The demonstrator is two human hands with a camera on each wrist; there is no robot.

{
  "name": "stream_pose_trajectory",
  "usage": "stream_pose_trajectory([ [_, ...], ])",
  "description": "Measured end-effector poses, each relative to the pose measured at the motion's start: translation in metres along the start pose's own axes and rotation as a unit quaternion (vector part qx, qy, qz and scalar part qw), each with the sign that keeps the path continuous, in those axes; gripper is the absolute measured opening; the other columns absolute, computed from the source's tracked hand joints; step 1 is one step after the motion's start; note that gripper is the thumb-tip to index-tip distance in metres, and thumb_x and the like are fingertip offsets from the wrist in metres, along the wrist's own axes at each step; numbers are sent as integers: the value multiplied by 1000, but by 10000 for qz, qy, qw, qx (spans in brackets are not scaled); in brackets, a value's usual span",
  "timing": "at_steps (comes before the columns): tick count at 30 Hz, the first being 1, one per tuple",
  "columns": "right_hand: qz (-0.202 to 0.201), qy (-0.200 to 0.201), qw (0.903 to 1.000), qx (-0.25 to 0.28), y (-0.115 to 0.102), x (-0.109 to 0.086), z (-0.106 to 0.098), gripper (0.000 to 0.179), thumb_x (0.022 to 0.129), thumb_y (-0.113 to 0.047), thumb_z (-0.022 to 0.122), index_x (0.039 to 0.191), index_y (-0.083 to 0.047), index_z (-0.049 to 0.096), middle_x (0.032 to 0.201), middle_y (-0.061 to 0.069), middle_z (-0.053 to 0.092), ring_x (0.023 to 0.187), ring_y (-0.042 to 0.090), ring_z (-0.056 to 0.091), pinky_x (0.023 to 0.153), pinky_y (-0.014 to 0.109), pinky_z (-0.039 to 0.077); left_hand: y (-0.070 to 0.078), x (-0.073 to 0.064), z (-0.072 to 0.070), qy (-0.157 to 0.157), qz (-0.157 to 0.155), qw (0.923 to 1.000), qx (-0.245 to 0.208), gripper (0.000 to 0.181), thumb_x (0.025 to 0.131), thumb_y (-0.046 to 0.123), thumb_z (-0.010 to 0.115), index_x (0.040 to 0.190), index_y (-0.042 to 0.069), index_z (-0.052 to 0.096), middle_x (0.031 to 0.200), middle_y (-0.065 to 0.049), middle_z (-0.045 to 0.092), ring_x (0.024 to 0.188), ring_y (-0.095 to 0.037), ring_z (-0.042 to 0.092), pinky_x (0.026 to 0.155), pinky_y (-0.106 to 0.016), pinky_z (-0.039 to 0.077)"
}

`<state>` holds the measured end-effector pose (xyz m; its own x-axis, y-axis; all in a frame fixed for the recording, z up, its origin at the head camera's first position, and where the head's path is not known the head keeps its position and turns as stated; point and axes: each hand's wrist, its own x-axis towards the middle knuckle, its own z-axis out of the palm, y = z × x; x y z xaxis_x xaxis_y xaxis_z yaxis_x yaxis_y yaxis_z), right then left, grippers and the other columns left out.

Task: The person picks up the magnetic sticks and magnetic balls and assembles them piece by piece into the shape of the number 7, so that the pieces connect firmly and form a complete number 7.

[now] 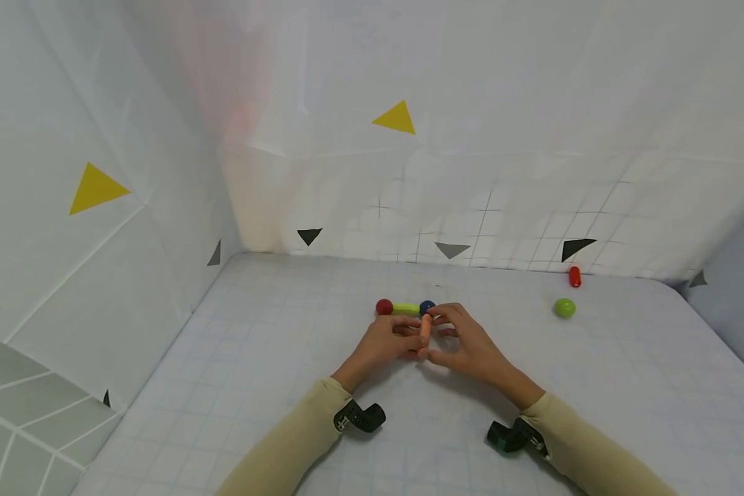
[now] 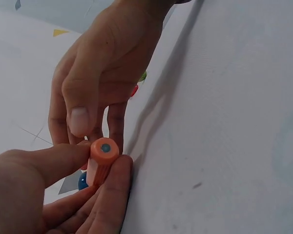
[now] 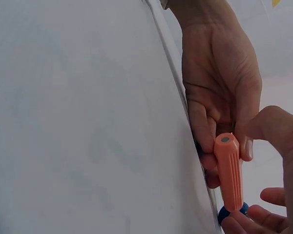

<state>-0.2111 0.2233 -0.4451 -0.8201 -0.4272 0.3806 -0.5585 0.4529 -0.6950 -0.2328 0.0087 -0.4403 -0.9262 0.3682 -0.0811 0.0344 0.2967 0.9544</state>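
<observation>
My left hand [image 1: 383, 343] pinches an orange magnetic rod [image 1: 426, 325] between thumb and fingers. A grey magnet dot shows on the rod's near end in both wrist views, and its far end lies at a blue ball [image 1: 427, 306]. Whether rod and ball touch, I cannot tell. Around the rod's other side is my right hand [image 1: 472, 346], its fingertips close to the far end and the blue ball, its thumb beside the near end. A yellow-green rod [image 1: 406, 308] lies between the blue ball and a dark red ball [image 1: 384, 306], in one line.
On the right of the white table [image 1: 595, 399] are a green ball [image 1: 565, 308] and, farther back, a red rod [image 1: 574, 277]. White sheeting [image 1: 502, 103] with yellow, black and grey triangles stands behind and at the sides.
</observation>
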Motion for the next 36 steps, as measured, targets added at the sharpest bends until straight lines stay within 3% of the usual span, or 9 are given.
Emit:
stream_pose_trajectory([
  [10, 169, 233, 9994, -206, 0, 0, -14, 69, 85, -14, 89, 140, 2, 52, 137, 21, 52, 117, 38, 59, 93, 51, 56, -5, -2, 2, 135, 238, 9996, -75, 33, 89, 22, 85, 118, 8, 77, 98, 3, 76, 96, -12, 68, 85, -31, 54],
  [20, 522, 284, 9975, -386, 2, -2, -39, 67, 88, -19, 87, 143, -4, 50, 141, 19, 51, 122, 37, 58, 95, 51, 55, -11, 3, 5, 177, 193, 9997, -39, 32, 89, 20, 85, 117, 9, 77, 97, 4, 75, 92, -10, 68, 79, -27, 55],
  [36, 588, 614, 9909, -1043, 31, -3, -84, 52, 93, -9, 81, 139, -4, 58, 131, 14, 64, 120, 37, 61, 92, 56, 55, -11, 1, 3, 175, 208, 9996, -89, 32, 89, 19, 85, 118, 8, 77, 99, 4, 75, 95, -12, 66, 84, -30, 54],
])
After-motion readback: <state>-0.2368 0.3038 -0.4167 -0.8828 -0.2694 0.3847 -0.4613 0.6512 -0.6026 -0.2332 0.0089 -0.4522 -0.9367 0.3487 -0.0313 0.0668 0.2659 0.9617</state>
